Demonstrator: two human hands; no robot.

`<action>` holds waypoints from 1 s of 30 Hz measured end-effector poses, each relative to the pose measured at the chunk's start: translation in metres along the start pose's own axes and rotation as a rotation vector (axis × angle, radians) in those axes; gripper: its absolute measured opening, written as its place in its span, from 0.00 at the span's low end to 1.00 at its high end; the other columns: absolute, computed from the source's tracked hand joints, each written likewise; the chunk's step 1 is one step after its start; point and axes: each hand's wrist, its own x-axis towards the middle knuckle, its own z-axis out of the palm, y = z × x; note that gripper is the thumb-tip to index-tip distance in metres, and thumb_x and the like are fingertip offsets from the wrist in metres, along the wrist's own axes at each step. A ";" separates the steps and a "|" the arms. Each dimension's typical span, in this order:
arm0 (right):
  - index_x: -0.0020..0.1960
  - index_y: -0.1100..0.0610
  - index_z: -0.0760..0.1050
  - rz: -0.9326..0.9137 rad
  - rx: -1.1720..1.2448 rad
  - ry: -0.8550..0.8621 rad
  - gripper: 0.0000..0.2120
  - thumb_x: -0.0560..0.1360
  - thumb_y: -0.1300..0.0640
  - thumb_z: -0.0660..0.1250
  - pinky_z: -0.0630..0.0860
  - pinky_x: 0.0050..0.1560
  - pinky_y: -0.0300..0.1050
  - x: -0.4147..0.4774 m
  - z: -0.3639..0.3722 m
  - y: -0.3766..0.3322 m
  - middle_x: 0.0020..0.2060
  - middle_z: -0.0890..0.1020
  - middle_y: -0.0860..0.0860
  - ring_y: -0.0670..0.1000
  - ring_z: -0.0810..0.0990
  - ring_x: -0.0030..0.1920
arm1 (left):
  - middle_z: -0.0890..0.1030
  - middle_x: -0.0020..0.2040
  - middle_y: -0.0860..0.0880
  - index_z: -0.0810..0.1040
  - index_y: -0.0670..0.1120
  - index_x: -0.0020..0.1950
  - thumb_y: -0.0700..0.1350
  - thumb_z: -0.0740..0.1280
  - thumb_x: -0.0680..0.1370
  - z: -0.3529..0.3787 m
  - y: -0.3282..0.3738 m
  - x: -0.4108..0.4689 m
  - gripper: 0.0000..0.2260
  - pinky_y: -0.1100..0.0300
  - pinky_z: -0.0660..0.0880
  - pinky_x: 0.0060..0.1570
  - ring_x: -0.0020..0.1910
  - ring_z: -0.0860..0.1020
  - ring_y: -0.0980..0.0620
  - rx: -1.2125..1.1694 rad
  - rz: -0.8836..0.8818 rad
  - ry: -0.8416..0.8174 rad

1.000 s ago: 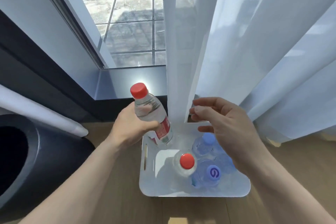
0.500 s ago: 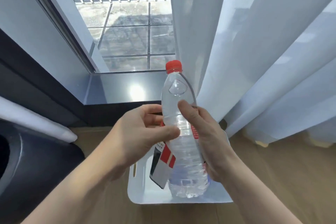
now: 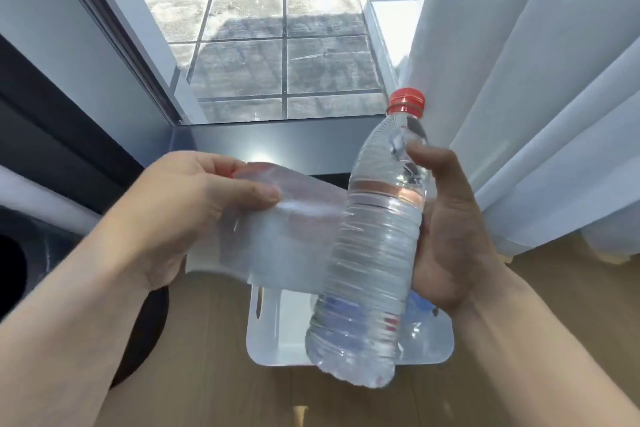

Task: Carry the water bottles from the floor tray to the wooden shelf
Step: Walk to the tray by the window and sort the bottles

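Note:
A clear water bottle (image 3: 372, 253) with a red cap is held upright, slightly tilted, in my right hand (image 3: 450, 236), whose fingers wrap its right side. My left hand (image 3: 187, 215) pinches the bottle's label (image 3: 287, 236), which is peeled away and stretched out to the left, its pale inner side facing me. Below them the white floor tray (image 3: 273, 340) sits on the wooden floor. A blue-capped bottle (image 3: 420, 305) shows in it behind my right hand. The wooden shelf is not in view.
White curtains (image 3: 536, 80) hang at the right. A glass door with a dark sill (image 3: 270, 146) is ahead, a balcony beyond. A dark round object (image 3: 34, 253) stands on the floor at the left. Wooden floor (image 3: 214, 374) lies around the tray.
The bottle passed from my left hand into my right and rose to the right. My left hand has pulled the label off to the left, unwrapping it.

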 end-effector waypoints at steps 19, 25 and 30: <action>0.33 0.59 0.72 -0.490 -0.262 0.212 0.11 0.50 0.62 0.62 0.76 0.41 0.48 -0.012 0.003 -0.009 0.30 0.76 0.57 0.58 0.76 0.38 | 0.74 0.32 0.50 0.75 0.46 0.36 0.42 0.65 0.74 -0.031 -0.042 0.037 0.07 0.55 0.64 0.34 0.36 0.72 0.45 0.963 0.081 0.402; 0.31 0.59 0.74 -0.677 -0.334 0.362 0.12 0.47 0.58 0.64 0.74 0.42 0.49 -0.010 0.000 -0.015 0.26 0.76 0.52 0.56 0.74 0.35 | 0.80 0.59 0.55 0.74 0.60 0.64 0.41 0.61 0.76 0.021 -0.076 0.032 0.19 0.59 0.74 0.52 0.57 0.78 0.51 1.166 0.286 0.149; 0.31 0.55 0.75 -0.640 -0.434 0.348 0.07 0.52 0.58 0.67 0.71 0.48 0.58 -0.011 0.000 -0.006 0.31 0.76 0.56 0.58 0.74 0.39 | 0.79 0.61 0.51 0.75 0.52 0.63 0.50 0.65 0.76 0.050 -0.104 0.035 0.16 0.61 0.70 0.52 0.58 0.77 0.50 1.189 0.191 -0.057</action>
